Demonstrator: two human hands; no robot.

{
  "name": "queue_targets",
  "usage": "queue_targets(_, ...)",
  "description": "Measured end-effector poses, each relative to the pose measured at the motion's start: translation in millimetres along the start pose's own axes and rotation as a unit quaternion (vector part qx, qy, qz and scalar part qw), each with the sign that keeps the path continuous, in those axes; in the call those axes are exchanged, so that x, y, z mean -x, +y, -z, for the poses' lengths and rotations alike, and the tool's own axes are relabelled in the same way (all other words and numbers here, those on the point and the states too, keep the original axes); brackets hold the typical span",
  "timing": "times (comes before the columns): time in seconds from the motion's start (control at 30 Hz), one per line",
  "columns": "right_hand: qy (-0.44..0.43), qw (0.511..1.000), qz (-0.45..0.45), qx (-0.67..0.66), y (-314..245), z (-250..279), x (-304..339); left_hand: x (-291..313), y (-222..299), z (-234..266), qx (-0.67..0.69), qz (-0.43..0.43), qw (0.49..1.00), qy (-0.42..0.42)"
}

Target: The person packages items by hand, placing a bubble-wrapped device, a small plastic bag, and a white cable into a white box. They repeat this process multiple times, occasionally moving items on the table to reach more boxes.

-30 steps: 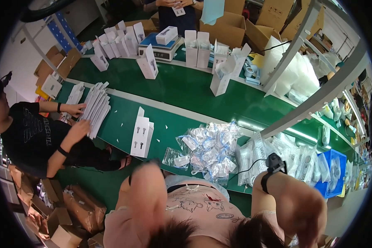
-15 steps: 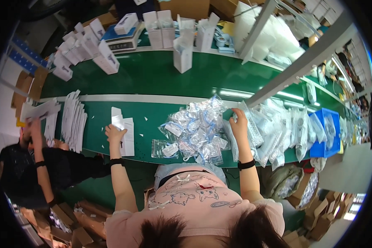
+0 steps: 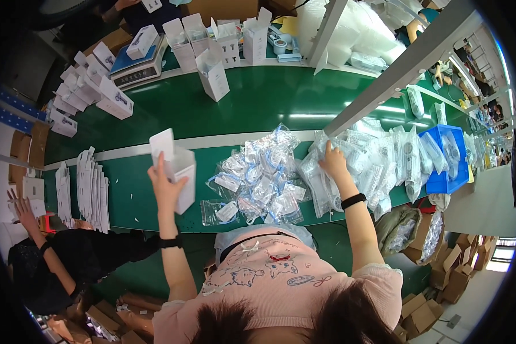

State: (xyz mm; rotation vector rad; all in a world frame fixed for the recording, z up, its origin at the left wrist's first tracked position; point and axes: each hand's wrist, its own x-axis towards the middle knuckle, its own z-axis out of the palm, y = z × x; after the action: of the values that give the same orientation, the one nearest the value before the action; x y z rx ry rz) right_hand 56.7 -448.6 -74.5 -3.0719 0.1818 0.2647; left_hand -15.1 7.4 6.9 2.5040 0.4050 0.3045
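- The green worktop (image 3: 126,178), which I see running from left to right, carries all these things.
- On its right part lies a wide, loose heap of bubble-wrap packets (image 3: 381,166).
- Just beside it, toward the middle, is a pile of small clear bags (image 3: 264,178).
- The white box (image 3: 186,166), open at the top, is left of this pile, inside the left grip.
- The left grip (image 3: 167,189) is closed on the box's near side, the thumb pointing right.
- The right grip (image 3: 333,161) is at the heap's left end; whether it holds a packet, I cannot tell.
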Motion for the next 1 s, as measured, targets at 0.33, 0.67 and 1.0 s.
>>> queue_targets(0.33, 0.074, 0.995, 0.004, 0.066, 0, -9, 47, 37, 104, -76, 0.238, -0.252, 0.937, -0.029)
queue_targets(0.67, 0.068, 0.961, 0.066, -0.260, -5, 173, 74, 42, 89, -126, 0.264, -0.222, 0.929, -0.130)
queue_targets(1.0, -0.135, 0.922, 0.363, -0.023, -150, 254, 35, 45, 91, -125, 0.288, -0.221, 0.927, -0.098)
